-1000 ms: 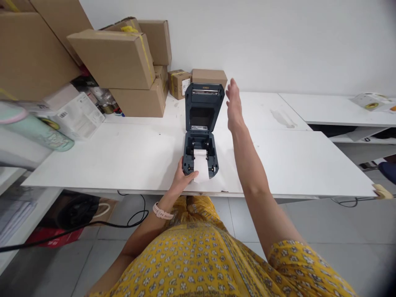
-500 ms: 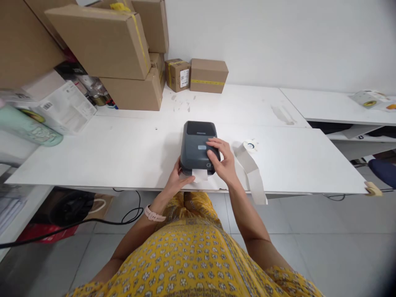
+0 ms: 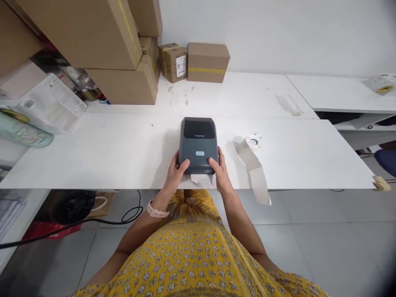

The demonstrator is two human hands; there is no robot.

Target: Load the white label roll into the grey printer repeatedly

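1. Fingers first: the left hand [image 3: 175, 174] has its thumb on top of the printer [image 3: 198, 144] at the near left corner, the other fingers wrapped along that side. The right hand [image 3: 222, 175] mirrors it on the near right corner. Both are basically pinching the casing between thumb and fingers; can't tell whether any fingertips go underneath.

2. The printer sits around the middle of the frame, near the front edge of the white table [image 3: 133, 156]. A paper end [image 3: 201, 178] pokes out below its front.

3. What's new: a second ago the lid was standing up, then the right hand was flat on the closed top. Now that hand has slid down to the side, matching the left. So imo the lid-closing bit looks done, with paper left sticking out.

4. Further out, right of center, there's a paper roll [image 3: 254, 141], its loose strip [image 3: 260, 181] drooping over the table edge.

5. Cardboard boxes [image 3: 123, 86] are piled upper left, and a mint bottle [image 3: 34, 134] lies far left.
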